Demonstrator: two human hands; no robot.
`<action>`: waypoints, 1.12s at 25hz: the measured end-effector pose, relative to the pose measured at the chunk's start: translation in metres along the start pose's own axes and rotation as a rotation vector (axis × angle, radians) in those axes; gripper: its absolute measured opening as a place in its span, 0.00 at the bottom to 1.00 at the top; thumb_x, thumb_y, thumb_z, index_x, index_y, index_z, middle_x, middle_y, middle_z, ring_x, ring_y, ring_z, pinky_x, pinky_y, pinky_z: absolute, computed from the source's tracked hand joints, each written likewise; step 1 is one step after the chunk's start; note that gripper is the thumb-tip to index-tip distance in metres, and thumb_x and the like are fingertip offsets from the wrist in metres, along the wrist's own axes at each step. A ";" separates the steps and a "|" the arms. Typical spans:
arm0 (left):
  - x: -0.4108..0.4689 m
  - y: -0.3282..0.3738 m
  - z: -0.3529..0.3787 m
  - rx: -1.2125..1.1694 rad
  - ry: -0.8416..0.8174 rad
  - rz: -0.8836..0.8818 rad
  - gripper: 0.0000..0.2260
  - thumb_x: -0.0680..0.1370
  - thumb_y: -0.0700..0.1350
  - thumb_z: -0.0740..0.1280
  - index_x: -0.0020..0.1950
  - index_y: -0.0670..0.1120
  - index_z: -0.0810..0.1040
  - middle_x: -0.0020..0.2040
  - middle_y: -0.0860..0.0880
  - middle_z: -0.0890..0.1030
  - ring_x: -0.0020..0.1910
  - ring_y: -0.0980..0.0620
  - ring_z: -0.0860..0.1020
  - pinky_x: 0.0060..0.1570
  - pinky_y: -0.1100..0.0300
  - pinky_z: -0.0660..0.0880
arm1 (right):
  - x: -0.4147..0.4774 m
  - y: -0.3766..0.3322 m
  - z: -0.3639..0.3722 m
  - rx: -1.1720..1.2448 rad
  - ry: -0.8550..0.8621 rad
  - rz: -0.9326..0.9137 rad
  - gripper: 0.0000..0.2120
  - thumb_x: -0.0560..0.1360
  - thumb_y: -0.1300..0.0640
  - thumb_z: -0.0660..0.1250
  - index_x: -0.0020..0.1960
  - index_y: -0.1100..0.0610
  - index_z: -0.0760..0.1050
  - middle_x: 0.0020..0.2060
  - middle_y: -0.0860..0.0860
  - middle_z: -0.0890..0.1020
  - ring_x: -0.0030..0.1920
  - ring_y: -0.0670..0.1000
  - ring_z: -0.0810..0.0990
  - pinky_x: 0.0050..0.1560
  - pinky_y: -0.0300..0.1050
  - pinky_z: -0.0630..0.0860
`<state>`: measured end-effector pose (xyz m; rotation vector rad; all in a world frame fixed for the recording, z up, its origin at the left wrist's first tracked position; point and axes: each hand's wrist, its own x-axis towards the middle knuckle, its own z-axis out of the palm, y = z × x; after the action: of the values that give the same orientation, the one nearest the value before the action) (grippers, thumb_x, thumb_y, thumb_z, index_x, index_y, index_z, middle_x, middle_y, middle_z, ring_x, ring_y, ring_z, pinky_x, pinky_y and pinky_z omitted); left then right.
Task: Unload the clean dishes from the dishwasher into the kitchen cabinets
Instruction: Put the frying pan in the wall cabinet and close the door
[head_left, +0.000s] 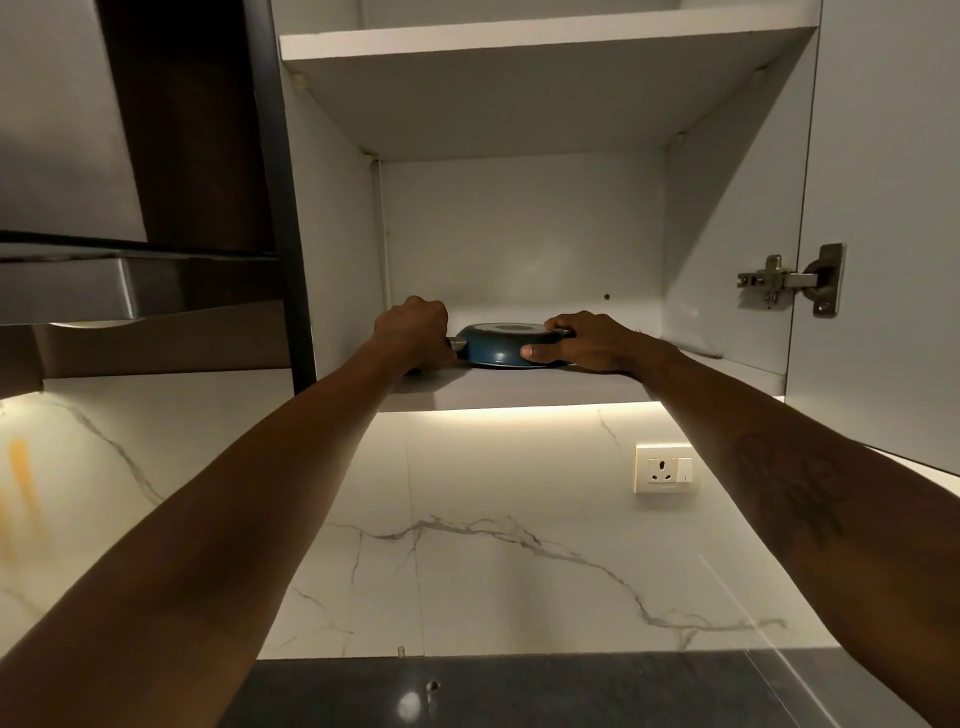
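Blue and seemingly bottom-up, with a pale round disc facing upward, one frying pan (498, 349) rests on the lower shelf (519, 391) of an open white wall cabinet (519, 223). It sits close to that shelf's front edge and nearer the left side wall than the right. It is the only thing seen in the cabinet. Only the front edge and underside of the upper shelf (519, 44) show, so what lies on it cannot be told.

Both arms reach up and forward. The left hand (415, 332) is a closed fist, its fingers curled round the pan's handle (456, 343), which points left. The right hand (592, 343) holds the pan's right rim, with its thumb pressed on the side wall and its fingers laid over the top.

The cabinet door (883, 182) stands open at the right on one metal hinge (784, 280). Below are a marble wall (467, 535), one socket (664, 468) and the dark worktop (519, 691).
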<state>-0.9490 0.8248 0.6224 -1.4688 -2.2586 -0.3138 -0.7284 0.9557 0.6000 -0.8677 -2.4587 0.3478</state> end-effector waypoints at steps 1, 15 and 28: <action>0.002 -0.001 0.000 -0.011 -0.003 0.003 0.25 0.69 0.63 0.74 0.52 0.46 0.74 0.52 0.44 0.75 0.46 0.45 0.74 0.44 0.53 0.74 | 0.002 0.001 0.000 -0.004 -0.003 0.006 0.31 0.71 0.30 0.68 0.64 0.50 0.77 0.59 0.49 0.79 0.60 0.53 0.75 0.60 0.48 0.71; 0.008 -0.019 0.012 -0.052 -0.011 0.042 0.28 0.72 0.63 0.72 0.65 0.47 0.78 0.59 0.43 0.76 0.56 0.43 0.75 0.48 0.52 0.76 | 0.001 0.001 0.007 -0.086 0.017 0.031 0.42 0.69 0.25 0.63 0.73 0.53 0.70 0.70 0.54 0.74 0.69 0.57 0.71 0.71 0.52 0.67; -0.063 0.022 -0.007 -0.094 0.236 0.560 0.16 0.77 0.63 0.63 0.51 0.52 0.77 0.45 0.50 0.80 0.44 0.48 0.78 0.41 0.54 0.70 | -0.059 -0.014 0.009 -0.042 0.340 0.004 0.42 0.73 0.31 0.65 0.78 0.55 0.62 0.75 0.55 0.69 0.75 0.59 0.66 0.72 0.54 0.64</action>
<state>-0.9049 0.7799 0.5982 -1.9209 -1.5889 -0.3929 -0.7010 0.9068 0.5760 -0.8704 -2.1558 0.1359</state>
